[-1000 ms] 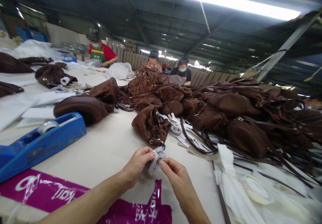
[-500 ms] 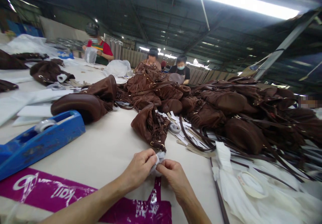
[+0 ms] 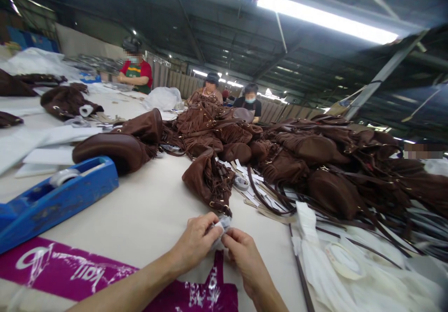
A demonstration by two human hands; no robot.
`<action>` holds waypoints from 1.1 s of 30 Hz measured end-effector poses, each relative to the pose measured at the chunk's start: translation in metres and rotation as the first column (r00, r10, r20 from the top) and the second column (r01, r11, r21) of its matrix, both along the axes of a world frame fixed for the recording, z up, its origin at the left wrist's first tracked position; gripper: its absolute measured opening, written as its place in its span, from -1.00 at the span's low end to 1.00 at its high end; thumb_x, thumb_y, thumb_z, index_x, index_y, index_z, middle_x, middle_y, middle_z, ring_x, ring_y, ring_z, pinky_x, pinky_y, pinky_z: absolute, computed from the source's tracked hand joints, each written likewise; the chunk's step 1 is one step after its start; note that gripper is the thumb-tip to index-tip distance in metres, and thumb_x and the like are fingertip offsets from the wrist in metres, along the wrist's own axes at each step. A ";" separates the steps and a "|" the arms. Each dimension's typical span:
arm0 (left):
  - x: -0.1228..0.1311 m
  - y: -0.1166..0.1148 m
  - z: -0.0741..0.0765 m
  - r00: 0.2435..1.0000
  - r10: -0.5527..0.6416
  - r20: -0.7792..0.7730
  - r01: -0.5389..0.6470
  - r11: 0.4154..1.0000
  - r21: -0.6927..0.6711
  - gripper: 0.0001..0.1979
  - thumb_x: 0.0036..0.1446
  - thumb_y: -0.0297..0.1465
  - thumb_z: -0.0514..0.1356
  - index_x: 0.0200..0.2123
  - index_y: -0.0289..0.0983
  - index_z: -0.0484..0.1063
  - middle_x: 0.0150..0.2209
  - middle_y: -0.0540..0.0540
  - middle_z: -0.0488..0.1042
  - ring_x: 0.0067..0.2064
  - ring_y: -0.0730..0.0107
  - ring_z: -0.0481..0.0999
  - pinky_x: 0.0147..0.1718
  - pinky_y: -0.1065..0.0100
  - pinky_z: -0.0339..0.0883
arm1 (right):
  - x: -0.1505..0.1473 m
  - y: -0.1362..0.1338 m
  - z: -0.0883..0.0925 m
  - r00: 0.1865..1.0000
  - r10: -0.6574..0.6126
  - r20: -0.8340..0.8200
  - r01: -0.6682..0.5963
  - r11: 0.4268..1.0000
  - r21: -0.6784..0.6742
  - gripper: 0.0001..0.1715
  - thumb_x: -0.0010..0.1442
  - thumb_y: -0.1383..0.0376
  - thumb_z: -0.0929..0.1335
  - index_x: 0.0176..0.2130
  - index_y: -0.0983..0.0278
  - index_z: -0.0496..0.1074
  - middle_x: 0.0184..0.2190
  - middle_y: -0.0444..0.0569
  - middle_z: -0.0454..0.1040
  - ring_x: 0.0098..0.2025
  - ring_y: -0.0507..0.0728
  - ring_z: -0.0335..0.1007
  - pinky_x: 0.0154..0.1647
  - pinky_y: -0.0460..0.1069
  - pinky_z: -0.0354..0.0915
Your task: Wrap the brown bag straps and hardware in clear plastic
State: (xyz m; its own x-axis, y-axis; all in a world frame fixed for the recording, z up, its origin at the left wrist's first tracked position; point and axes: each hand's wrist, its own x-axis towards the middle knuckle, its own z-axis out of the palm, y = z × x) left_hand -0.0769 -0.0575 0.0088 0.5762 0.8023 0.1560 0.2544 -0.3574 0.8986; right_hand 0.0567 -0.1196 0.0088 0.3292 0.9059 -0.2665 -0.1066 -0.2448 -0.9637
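A brown fringed leather bag [image 3: 209, 177] lies on the table in front of me, its gold-ringed end towards my hands. At that end is a piece of thin whitish wrapping [image 3: 224, 222], crumpled and partly hidden by fingers. My left hand [image 3: 201, 237] pinches it from the left, thumb and fingers together. From the right, my right hand [image 3: 241, 246] pinches its lower edge. Whether the wrapping goes around a strap or a ring is hidden. Below my hands a purple plastic sheet with white lettering [image 3: 75, 270] lies on the table.
A blue tape dispenser [image 3: 87, 181] stands at the left beside another brown bag [image 3: 112, 146]. Behind, a heap of brown bags [image 3: 280, 148] stretches to the right. White wrapping [image 3: 336, 279] and a tape roll [image 3: 345, 260] lie at right. Several co-workers stand across the table.
Both hands stay at the wrapping and have shifted slightly. The co-worker in red has lowered the clear bag that was held up. The view has turned a little.
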 end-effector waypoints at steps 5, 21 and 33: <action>-0.001 -0.004 0.000 0.999 -0.001 0.045 0.001 1.000 -0.018 -0.65 0.13 -0.34 0.10 -0.02 -0.22 0.47 -0.27 -0.05 0.52 -0.30 0.31 0.39 -0.23 0.38 0.20 | -0.003 -0.008 -0.001 0.767 -0.022 -0.641 -0.034 0.997 -0.074 -0.50 -0.35 0.29 0.56 -0.56 0.29 0.19 -0.71 -0.42 0.06 -0.71 -0.20 -0.30 -0.71 -0.21 -0.29; 0.001 0.010 -0.004 0.935 0.131 0.331 0.057 0.862 -0.504 -0.25 -0.17 -0.50 0.11 0.18 -0.42 0.09 -0.38 -0.09 0.55 -0.28 0.26 0.48 -0.31 0.35 0.24 | 0.007 0.002 -0.035 0.544 0.023 -0.839 -0.019 1.000 0.015 -0.39 -0.27 0.28 0.62 -0.59 0.25 0.13 -0.75 -0.48 -0.22 -0.73 -0.16 -0.42 -0.76 -0.18 -0.25; -0.001 0.005 0.006 0.980 0.062 0.192 -0.047 0.996 -0.081 -0.90 -0.01 -0.48 0.08 -0.43 -0.23 0.38 -0.36 -0.08 0.54 -0.23 0.24 0.46 0.09 0.13 0.09 | 0.028 -0.006 -0.043 0.381 0.203 -0.902 -0.207 0.969 0.131 -0.32 -0.11 0.23 0.58 -0.65 0.26 0.02 -0.78 -0.46 -0.25 -0.73 -0.16 -0.45 -0.72 -0.16 -0.28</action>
State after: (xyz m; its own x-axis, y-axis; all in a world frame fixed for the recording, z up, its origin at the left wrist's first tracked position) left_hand -0.0783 -0.0526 0.0146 0.4962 0.8454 0.1978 0.0899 -0.2766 0.9568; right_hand 0.0845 -0.1259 -0.0338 -0.3026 0.9086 -0.2879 -0.8582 -0.3911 -0.3324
